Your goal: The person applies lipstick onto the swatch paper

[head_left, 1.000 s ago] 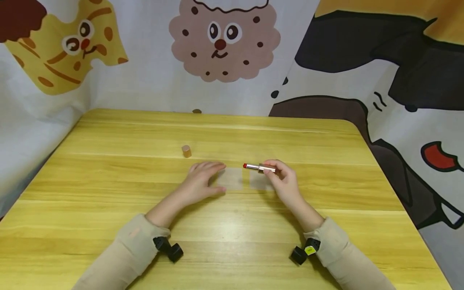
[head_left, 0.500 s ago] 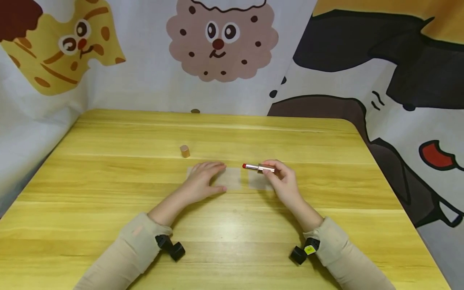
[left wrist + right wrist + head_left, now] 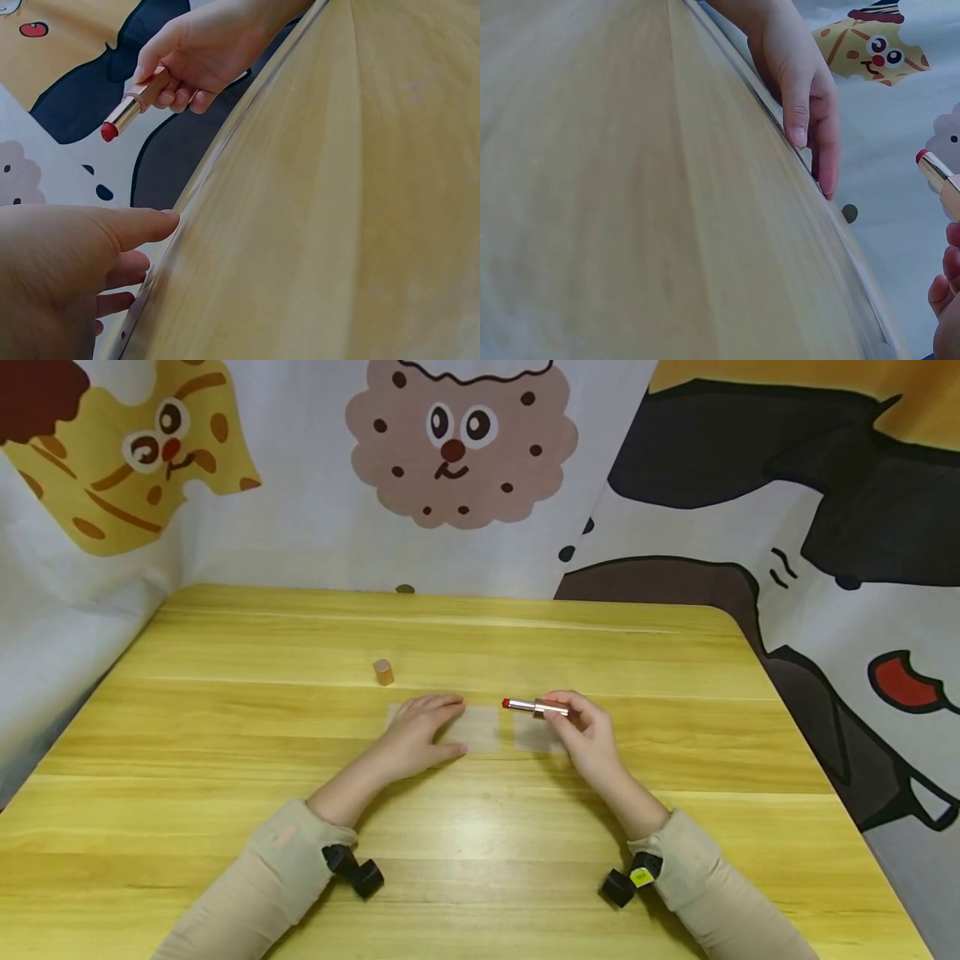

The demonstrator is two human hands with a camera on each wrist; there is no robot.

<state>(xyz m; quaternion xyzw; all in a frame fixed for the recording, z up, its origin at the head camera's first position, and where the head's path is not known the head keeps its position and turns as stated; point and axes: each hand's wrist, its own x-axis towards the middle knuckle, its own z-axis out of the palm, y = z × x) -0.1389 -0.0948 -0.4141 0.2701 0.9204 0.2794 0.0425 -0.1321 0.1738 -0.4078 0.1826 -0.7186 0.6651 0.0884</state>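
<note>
In the head view my right hand (image 3: pixel 588 731) pinches an uncapped lipstick (image 3: pixel 551 707) by its base. The lipstick lies nearly level above the table, its red tip (image 3: pixel 506 703) pointing left. The same red tip shows in the left wrist view, on the lipstick (image 3: pixel 139 99) between thumb and fingers. My left hand (image 3: pixel 412 739) rests over a pale translucent sheet (image 3: pixel 482 731), thumb and fingers spread apart and holding nothing. Part of that sheet is hidden under the hand. A second pale patch (image 3: pixel 532 735) lies beneath the right hand, separated by a narrow strip of wood.
A small copper-coloured cap (image 3: pixel 384 672) stands on the wooden table (image 3: pixel 480 877), beyond my left hand. Behind the table hangs a white cloth (image 3: pixel 300 485) with cartoon prints. Each wrist carries a black camera mount, such as the left one (image 3: pixel 352 872).
Both hands and the lipstick hold nearly still. The whole head view has shifted slightly, and more of the pale sheet shows left of my left hand than one second ago.
</note>
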